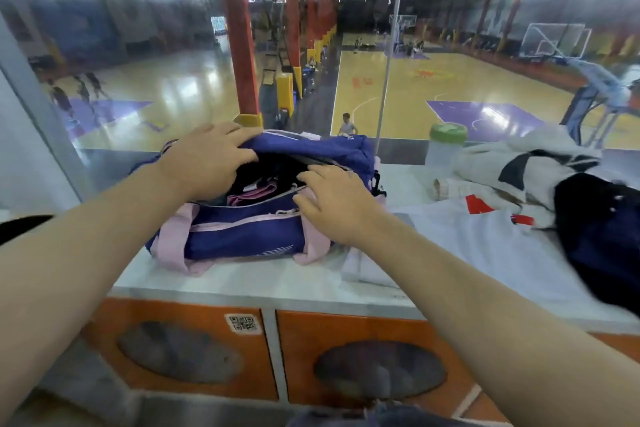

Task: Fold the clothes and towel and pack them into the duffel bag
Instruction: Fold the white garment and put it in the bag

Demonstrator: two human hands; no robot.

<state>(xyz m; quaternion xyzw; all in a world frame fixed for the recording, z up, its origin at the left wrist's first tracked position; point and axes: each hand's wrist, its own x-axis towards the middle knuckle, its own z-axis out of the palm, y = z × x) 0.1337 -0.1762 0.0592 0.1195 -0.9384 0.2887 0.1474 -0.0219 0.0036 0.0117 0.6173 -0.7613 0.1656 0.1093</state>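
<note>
A blue duffel bag (242,236) with pink straps and trim sits on the white counter, its top zip open. Dark and pink cloth shows inside the opening (256,191). My left hand (204,163) lies over the far left flap of the opening, fingers spread across the fabric. My right hand (332,204) rests on the near right edge of the opening, fingers reaching toward the zip. To the right lie a white shirt with red marks (485,236), a dark navy garment (602,236) and a pale grey-white cloth (512,163), all loose.
A clear bottle with a green lid (446,146) stands behind the bag's right end. A glass pane rises along the counter's (263,284) far edge, overlooking basketball courts. Orange cabinet fronts (187,350) sit below the counter.
</note>
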